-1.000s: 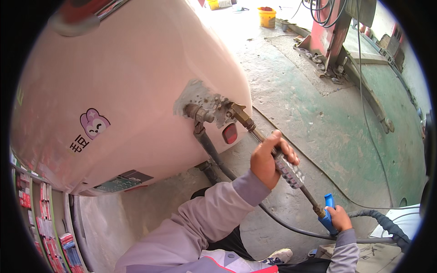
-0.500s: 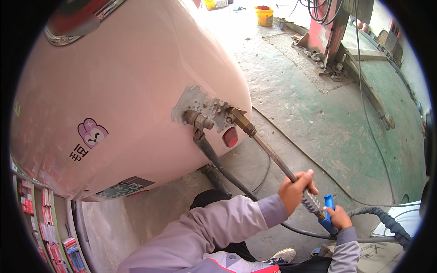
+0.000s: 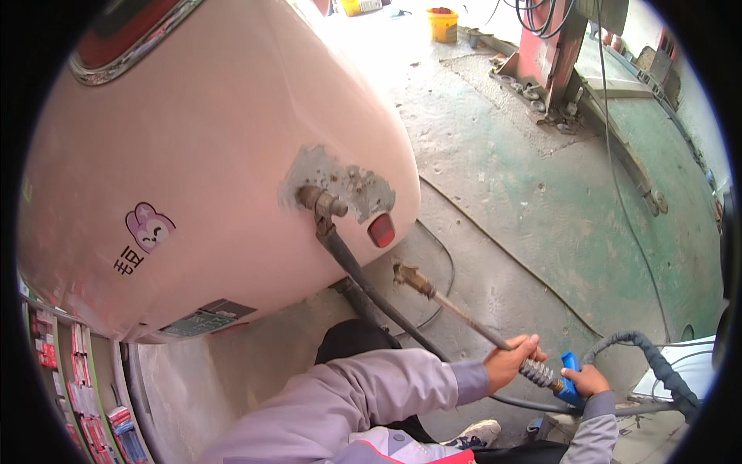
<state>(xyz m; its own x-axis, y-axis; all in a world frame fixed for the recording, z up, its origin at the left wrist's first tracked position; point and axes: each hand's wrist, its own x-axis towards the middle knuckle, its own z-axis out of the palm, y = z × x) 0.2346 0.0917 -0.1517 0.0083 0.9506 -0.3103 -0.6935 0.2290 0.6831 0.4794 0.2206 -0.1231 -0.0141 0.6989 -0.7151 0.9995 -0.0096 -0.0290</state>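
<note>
A slide-hammer dent puller with a long metal shaft and a brass-coloured head is held low in front of me, its tip apart from the pink car panel. Around the shaft, just ahead of its ribbed section, my left hand is closed. My right hand grips the blue handle at the rear end. On the panel, a bare grey metal patch shows small raised spots. Fixed at the patch's left side is a metal clamp with a thick black cable hanging down.
A red reflector sits below the patch. Cables cross the concrete floor. A red post and a yellow bucket stand farther back. A rack of small red packages is at the left. A wrapped hose loops at the right.
The dent puller's head has come away from the grey patch and dropped lower. Both hands have shifted slightly down and right with it; the clamp stays on the panel.
</note>
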